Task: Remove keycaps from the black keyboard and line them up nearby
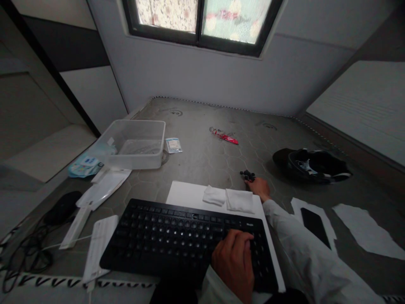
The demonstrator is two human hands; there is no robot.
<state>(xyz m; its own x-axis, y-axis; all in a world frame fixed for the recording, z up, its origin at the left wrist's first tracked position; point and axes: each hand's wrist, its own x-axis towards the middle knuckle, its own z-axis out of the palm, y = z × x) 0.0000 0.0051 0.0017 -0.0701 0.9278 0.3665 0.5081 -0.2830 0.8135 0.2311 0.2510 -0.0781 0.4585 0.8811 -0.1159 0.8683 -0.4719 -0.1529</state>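
A black keyboard (pixel 177 240) lies across a white board (pixel 180 192) in front of me. My left hand (pixel 234 261) rests over its right side, near the number keys. Its fingers are bent and touch the keys; the thumb is hidden. Beyond the board's far right corner, my right hand (pixel 259 188) is low over the grey table mat, closed on a small black object (pixel 248 174) with knob-like ends whose kind I cannot make out. Two folded white cloths or wipes (pixel 239 200) lie side by side on the board, just past the keyboard.
A clear plastic bin (pixel 139 162) stands at the left, with a blue wipes pack (pixel 84 166) beside it. A small packet (pixel 174 145), a red tool-like item (pixel 226 137), a helmet (pixel 311 166), a phone (pixel 314 226), a power strip (pixel 101 245) and a cabled mouse (pixel 63 207) lie around.
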